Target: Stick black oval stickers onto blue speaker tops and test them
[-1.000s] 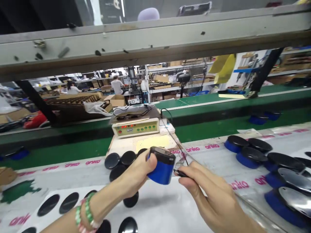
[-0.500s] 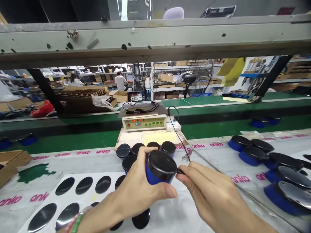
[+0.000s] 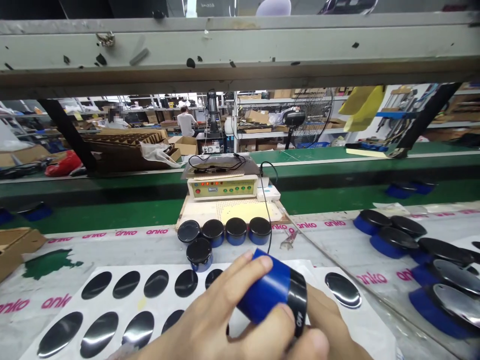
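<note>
My left hand [image 3: 221, 312] is closed around a short round blue-and-black knob-like unit [image 3: 268, 287]. The unit is tilted on its side, its blue part toward my left fingers and its black rim, marked "OFF", to the right. Against its far right side is my right hand [image 3: 332, 320], its fingers mostly hidden behind the unit. A thin black cable [image 3: 268, 215] runs down behind the unit, where its end is hidden. Below lies a white sheet [image 3: 108, 305] with rows of black oval stickers [image 3: 156, 283]. Several similar units [image 3: 236, 230] stand just beyond the sheet.
A control box [image 3: 222, 187] with lit red digits stands on a board at the back. More blue-and-black units [image 3: 393, 240] are grouped at the right. A cardboard box [image 3: 20, 245] is at the left edge. A beam [image 3: 240, 50] crosses overhead; two people are far behind.
My left hand has turned the unit onto its side and brought it lower and to the right. My right hand has moved lower, behind it; the cable plug it held is now out of sight.
</note>
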`<control>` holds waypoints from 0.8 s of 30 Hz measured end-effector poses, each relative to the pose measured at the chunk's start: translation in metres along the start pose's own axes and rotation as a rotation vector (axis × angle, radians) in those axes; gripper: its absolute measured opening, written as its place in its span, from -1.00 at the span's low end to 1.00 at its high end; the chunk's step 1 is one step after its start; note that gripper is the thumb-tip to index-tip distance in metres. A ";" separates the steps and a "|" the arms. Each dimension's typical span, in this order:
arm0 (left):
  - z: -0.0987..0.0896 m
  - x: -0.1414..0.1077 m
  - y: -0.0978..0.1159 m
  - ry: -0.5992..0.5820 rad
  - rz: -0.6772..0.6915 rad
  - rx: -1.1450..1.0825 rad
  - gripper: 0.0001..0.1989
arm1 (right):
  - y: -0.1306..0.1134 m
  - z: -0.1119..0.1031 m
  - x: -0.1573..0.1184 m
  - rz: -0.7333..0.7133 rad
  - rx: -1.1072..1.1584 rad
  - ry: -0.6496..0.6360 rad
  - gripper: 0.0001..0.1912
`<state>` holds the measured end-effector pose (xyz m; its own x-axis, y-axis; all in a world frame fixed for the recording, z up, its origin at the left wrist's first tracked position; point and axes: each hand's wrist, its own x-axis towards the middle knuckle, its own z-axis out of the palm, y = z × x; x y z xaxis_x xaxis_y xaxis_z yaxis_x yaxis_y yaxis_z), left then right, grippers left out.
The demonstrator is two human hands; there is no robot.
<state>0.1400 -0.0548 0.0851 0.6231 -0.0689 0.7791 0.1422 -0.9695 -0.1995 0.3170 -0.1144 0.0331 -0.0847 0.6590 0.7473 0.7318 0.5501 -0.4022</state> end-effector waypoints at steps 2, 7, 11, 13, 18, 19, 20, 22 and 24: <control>0.000 0.000 0.005 -0.022 -0.077 -0.031 -0.82 | -0.002 0.001 -0.001 -0.014 0.049 0.015 -0.62; 0.003 -0.003 0.008 -0.104 -0.153 -0.045 -0.89 | 0.002 0.005 -0.005 -0.023 0.124 0.032 -0.60; 0.006 -0.005 0.006 -0.215 -0.070 0.073 -0.75 | 0.009 0.009 -0.012 -0.064 0.101 0.037 -0.64; 0.005 -0.002 0.002 -0.237 0.010 0.116 -0.74 | 0.011 0.010 -0.014 -0.076 0.097 0.042 -0.70; 0.001 0.008 -0.010 -0.197 0.190 0.107 -0.70 | 0.009 0.005 -0.015 -0.068 0.047 0.055 -0.79; 0.001 0.009 -0.012 -0.198 0.192 0.079 -0.70 | 0.009 0.004 -0.015 -0.060 0.037 0.046 -0.79; 0.000 0.009 -0.013 -0.184 0.175 0.037 -0.70 | 0.009 0.002 -0.015 -0.053 0.028 0.036 -0.81; 0.000 0.007 -0.015 -0.196 0.081 -0.051 -0.75 | 0.010 0.000 -0.014 -0.043 0.023 0.009 -0.86; 0.002 0.004 -0.016 -0.271 -0.068 -0.080 -0.66 | 0.011 -0.002 -0.013 -0.070 0.009 -0.036 -0.86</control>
<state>0.1419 -0.0385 0.0899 0.7987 0.0518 0.5994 0.1365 -0.9859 -0.0967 0.3273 -0.1177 0.0197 -0.1600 0.6369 0.7542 0.7172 0.6000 -0.3545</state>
